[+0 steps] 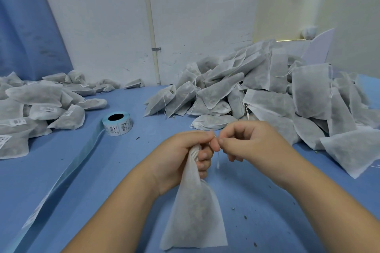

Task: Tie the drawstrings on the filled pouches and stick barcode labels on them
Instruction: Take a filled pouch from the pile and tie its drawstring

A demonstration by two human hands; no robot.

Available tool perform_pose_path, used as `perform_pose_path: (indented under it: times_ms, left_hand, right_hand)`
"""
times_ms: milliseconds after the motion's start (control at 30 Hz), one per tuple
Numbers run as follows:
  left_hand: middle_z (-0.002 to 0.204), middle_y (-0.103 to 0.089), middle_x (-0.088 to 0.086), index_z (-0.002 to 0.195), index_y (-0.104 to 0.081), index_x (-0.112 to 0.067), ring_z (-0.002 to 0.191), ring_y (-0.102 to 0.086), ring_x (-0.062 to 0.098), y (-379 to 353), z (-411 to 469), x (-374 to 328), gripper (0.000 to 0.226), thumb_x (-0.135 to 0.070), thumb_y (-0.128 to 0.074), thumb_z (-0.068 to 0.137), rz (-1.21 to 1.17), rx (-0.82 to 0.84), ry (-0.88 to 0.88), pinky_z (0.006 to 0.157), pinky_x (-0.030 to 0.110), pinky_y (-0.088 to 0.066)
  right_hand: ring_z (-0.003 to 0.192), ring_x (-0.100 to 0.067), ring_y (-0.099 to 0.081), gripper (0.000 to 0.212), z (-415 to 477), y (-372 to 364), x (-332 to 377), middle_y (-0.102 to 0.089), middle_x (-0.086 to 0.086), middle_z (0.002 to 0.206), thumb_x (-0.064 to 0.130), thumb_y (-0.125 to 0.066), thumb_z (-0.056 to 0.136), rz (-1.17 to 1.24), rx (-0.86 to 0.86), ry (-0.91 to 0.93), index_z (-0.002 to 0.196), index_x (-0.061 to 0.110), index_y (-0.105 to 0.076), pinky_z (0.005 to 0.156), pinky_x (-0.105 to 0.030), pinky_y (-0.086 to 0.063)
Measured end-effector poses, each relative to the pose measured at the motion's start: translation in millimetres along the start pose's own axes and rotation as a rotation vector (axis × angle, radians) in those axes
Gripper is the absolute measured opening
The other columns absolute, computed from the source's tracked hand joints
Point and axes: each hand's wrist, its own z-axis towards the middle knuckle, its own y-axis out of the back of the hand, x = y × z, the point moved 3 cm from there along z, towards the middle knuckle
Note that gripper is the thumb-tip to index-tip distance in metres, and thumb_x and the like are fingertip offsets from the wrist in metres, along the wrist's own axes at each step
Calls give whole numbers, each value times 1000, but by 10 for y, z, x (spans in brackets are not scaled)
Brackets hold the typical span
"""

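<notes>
Pouch in hand: there it is, a filled white mesh pouch (195, 211), front and centre, right below the two hands and over the blue tabletop (107, 170).
Long axis: it runs from the gathered neck, up at the hands, down to the wide flat bottom edge near the person. The neck points up and away and the body fans out below it.
Left hand: the left hand (181, 156) is wrapped round the bunched neck. Its fingers (203, 155) are curled tight on the cloth, which is puckered into folds inside the fist.
Right hand: the right hand (244, 141) is just beside the left, almost knuckle to knuckle. Its thumb and forefinger are closed in a pinch on the thin white drawstring (218, 159) and the other fingers are tucked under.
Drawstring: a short loose end dangles straight down between the two hands. I cannot make out a knot from here.
Label roll: a barcode label roll (117, 123) lies on the tabletop to the left of the hands, well apart from them, core hole facing up.
Backing strip: a long pale backing strip (61, 174) trails from the roll toward the near left edge.
Left heap: labelled pouches (41, 107) lie flat in a heap on the left, their white barcode stickers showing.
Right heap: a big pile of open pouches (267, 92) is stacked against the white wall (102, 16), strings hanging loose.
Tabletop: a few dark crumbs lie scattered around the hands.
</notes>
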Motion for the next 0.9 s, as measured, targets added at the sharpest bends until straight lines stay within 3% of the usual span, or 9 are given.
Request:
perform_pose_path:
  times_ms: [100,233,467,633,900]
  left_hand:
    - [54,-39,-3,63,-64,-16,49,-35,12,2,-19,-17,24,-31,-57,81,42,8,9,52,24,-29]
    - [55,-38,-1,61,-61,-16,48,-36,12,1,-30,-32,23,-31,-59,79,119,-2,15,51,24,-30]
    - [55,-40,0,59,-60,-16,47,-37,13,-14,-41,-53,25,-27,-56,82,209,9,-16,48,22,-34]
    - [55,-43,-2,64,-67,-14,47,-38,12,2,-50,-52,23,-27,-58,81,198,11,-1,50,21,-34]
    - [65,-50,-3,71,-75,-14,39,-33,9,21,-36,-56,17,-30,-71,72,158,-135,4,40,20,-27]
  right_hand:
    - [59,-12,-55,11,4,-36,-19,-63,-6,64,28,-63,68,18,39,-36,66,21,-70,59,-27,-42]
    - [62,-18,-52,14,9,-52,-50,-65,-22,76,30,-61,67,22,79,-53,69,18,-70,62,-31,-42]
    - [58,-14,-51,12,22,-62,-104,-60,-12,69,23,-61,68,59,144,-50,68,15,-70,57,-26,-42]
    - [55,-12,-49,13,31,-58,-121,-57,-1,62,30,-57,60,59,168,-33,62,21,-67,55,-24,-40]
    - [53,-10,-48,13,59,-18,-167,-56,3,61,36,-60,59,122,177,-34,61,25,-67,52,-22,-39]
